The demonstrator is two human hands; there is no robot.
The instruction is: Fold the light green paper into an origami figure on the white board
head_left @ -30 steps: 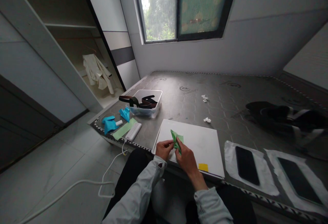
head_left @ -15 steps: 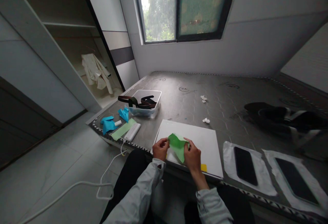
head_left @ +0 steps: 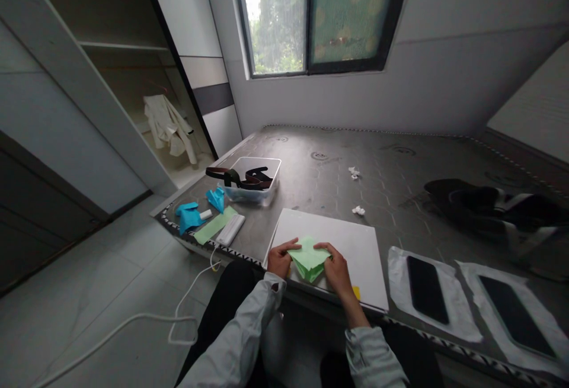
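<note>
Between my two hands is a folded sheet of green paper (head_left: 307,256), its creased layers hanging toward me. My left hand (head_left: 281,259) pinches its left corner, thumb on top. On the opposite side my right hand (head_left: 336,266) is closed on the right corner in the same way. Beneath them lies a flat white box (head_left: 355,246), with a bit of yellow (head_left: 356,292) showing at its near edge by my right wrist. The fingertips under the paper are hidden.
Left of the box are a white power strip (head_left: 231,230), a green paper strip (head_left: 208,231), blue folded paper (head_left: 189,217) and a clear plastic bin (head_left: 258,195) holding belts. Two phones, one dark (head_left: 427,289), lie on white wrappers at right. Crumpled white scraps (head_left: 358,211) sit beyond the box.
The green paper has turned from an upright, tilted position to a flatter one, its pale face now upward and its folds opened below. Both hands still grip it, with thumbs now on top.
</note>
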